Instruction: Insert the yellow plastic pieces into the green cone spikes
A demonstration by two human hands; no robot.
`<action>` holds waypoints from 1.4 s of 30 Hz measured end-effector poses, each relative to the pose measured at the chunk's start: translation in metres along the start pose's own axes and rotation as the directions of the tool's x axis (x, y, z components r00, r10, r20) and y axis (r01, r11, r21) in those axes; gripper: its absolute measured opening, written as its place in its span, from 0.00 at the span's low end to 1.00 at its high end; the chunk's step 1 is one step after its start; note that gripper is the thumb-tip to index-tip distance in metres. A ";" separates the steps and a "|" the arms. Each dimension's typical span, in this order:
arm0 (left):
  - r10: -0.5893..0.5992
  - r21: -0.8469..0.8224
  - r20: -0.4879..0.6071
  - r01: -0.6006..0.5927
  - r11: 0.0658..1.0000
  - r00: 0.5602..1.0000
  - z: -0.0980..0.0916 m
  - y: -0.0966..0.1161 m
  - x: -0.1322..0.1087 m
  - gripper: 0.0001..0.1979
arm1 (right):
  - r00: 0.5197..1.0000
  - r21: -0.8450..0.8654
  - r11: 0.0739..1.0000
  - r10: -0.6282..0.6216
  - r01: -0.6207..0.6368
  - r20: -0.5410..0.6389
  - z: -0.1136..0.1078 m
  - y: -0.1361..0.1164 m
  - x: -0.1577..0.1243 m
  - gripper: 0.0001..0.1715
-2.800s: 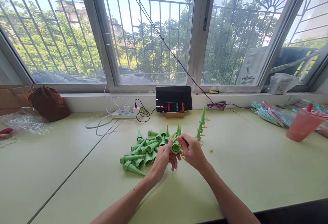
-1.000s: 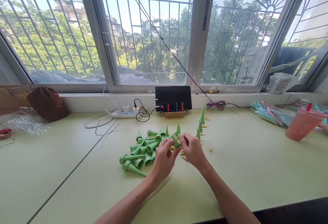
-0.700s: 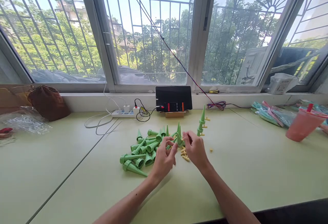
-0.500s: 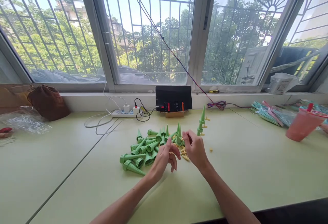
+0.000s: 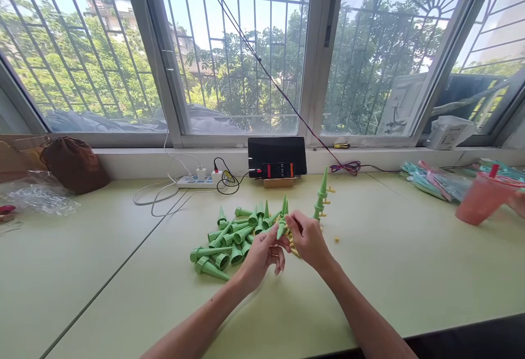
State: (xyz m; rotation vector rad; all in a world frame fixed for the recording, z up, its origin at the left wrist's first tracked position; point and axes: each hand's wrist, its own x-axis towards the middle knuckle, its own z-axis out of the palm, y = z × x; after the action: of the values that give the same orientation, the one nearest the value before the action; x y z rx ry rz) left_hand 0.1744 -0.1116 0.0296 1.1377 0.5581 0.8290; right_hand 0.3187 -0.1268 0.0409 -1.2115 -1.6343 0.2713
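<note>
My left hand (image 5: 262,254) pinches a green plastic plant spike (image 5: 281,231) between thumb and fingers, its pointed end tilted down towards me. My right hand (image 5: 308,238) is closed at the spike's wide end, thumb and forefinger pressed together. Whatever its fingertips grip is hidden. A heap of similar green spikes (image 5: 237,237) lies left of and behind my left hand. Small yellow pegs (image 5: 293,250) lie partly covered beneath my hands. Behind my right hand rises an upright stack of green spikes (image 5: 321,197) with yellow pegs sticking out to the right.
A single yellow piece (image 5: 337,239) lies right of my right hand. At the back are a tablet (image 5: 276,151) with a phone (image 5: 279,170) before it, and a power strip (image 5: 197,182) with cables. A red cup (image 5: 484,200) and bagged strips (image 5: 430,181) are at right, a brown bag (image 5: 76,164) at left.
The green spike between my hands has tipped over, so its point faces down towards me. My left fingers have closed on it. The yellow peg seen at my right fingertips is now hidden.
</note>
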 end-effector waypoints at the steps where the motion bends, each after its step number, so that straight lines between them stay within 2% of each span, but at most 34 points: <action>1: 0.005 0.008 0.002 -0.005 1.000 1.000 0.000 0.000 0.000 0.27 | 1.000 0.001 1.000 0.005 -0.005 0.002 0.000 -0.001 0.000 0.21; 6: 0.043 0.076 0.009 -0.044 0.996 0.999 -0.001 -0.001 -0.001 0.23 | 0.998 0.061 0.998 0.029 -0.032 0.055 -0.002 -0.004 0.000 0.21; 18: 0.157 0.347 -0.038 -0.134 0.928 0.987 -0.002 -0.001 -0.002 0.18 | 1.000 -0.020 1.000 -0.016 0.016 -0.004 -0.002 -0.002 0.001 0.22; 33: 0.256 0.441 -0.062 -0.203 0.874 0.965 -0.007 -0.006 0.001 0.16 | 1.000 -0.052 0.999 -0.004 0.004 -0.005 -0.002 0.000 0.002 0.23; 36: 0.347 0.505 -0.063 -0.270 0.820 0.936 -0.008 -0.007 0.001 0.15 | 1.000 -0.044 0.999 0.003 -0.002 0.008 -0.002 -0.001 0.002 0.23; 42: 0.515 0.720 -0.032 -0.338 0.606 0.857 -0.013 -0.012 -0.001 0.13 | 0.999 -0.051 0.999 0.015 -0.014 0.035 -0.003 0.000 0.003 0.25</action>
State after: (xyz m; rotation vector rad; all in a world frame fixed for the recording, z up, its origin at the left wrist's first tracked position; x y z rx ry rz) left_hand 0.1675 -0.1071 0.0142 1.9481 0.8560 1.2413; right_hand 0.3216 -0.1256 0.0443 -1.2641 -1.6728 0.2629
